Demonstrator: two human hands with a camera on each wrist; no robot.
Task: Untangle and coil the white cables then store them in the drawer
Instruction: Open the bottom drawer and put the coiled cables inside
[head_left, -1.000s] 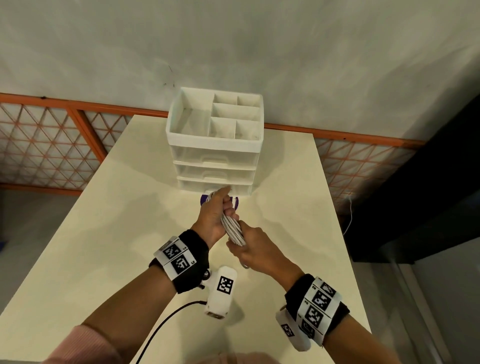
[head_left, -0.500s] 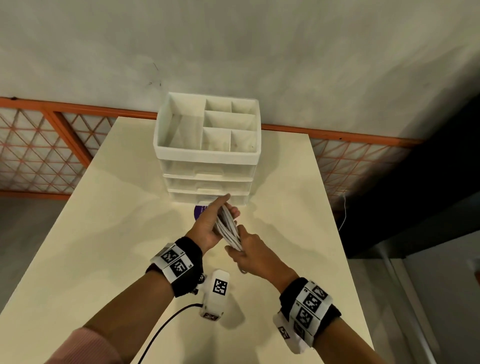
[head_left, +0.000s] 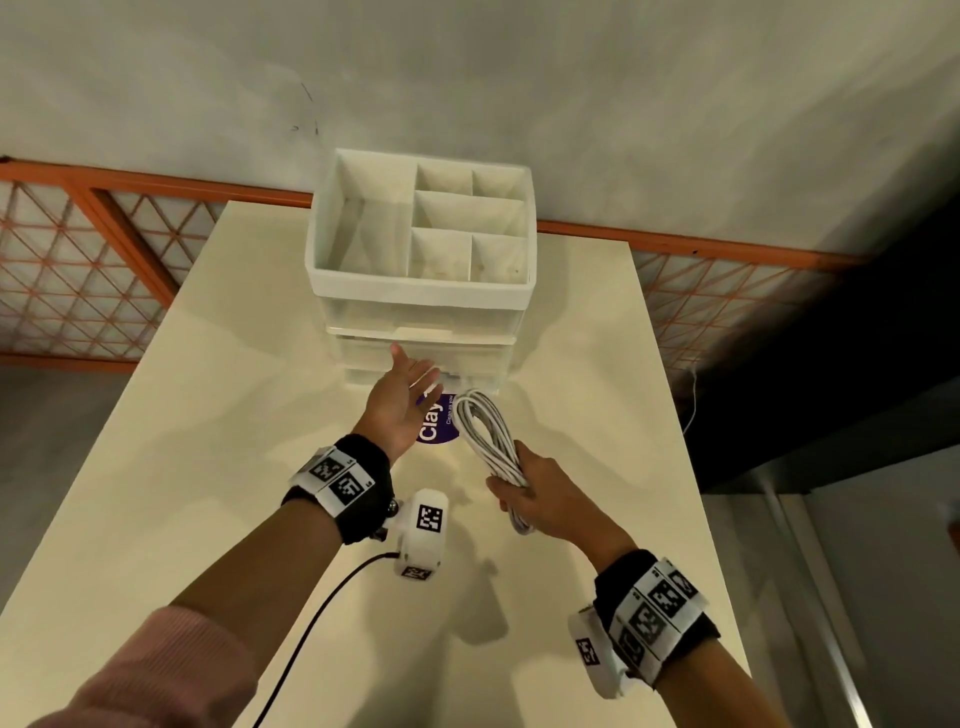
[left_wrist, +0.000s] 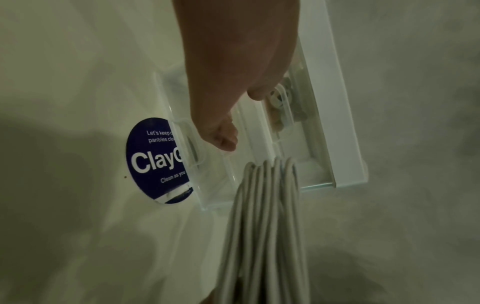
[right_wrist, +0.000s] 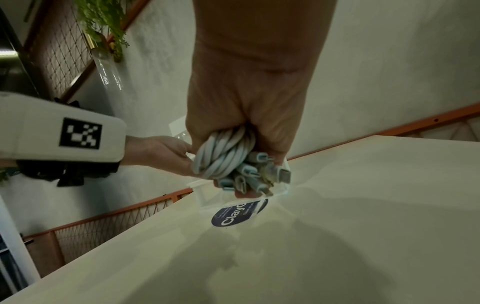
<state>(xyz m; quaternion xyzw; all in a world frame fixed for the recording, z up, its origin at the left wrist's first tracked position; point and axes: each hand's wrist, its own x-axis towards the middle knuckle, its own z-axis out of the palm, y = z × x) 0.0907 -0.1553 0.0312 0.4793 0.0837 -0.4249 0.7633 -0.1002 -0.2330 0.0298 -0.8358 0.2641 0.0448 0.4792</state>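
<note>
My right hand (head_left: 524, 488) grips a coil of white cables (head_left: 485, 434) at its near end, above the table beside the drawer unit. In the right wrist view the fist (right_wrist: 241, 156) is closed round the bundle (right_wrist: 223, 156), and several plug ends (right_wrist: 259, 174) stick out below. My left hand (head_left: 415, 366) is open, palm up, with its fingertips at the lowest clear drawer (head_left: 467, 376) of the white drawer unit (head_left: 421, 296). In the left wrist view the fingers (left_wrist: 223, 139) hover over that drawer's front (left_wrist: 192, 152), with the coil's loops (left_wrist: 267, 205) just beside them.
A round blue sticker (head_left: 434, 423) lies on the cream table (head_left: 208, 467) in front of the unit, partly under the drawer front. The unit's top tray holds bare compartments. An orange mesh fence (head_left: 78, 270) runs behind the table. The table's right edge (head_left: 675, 441) drops off near my right hand.
My left hand has let go of the coil and moved forward to the lowest drawer. My right hand alone now holds the coil and has drawn it back and to the right.
</note>
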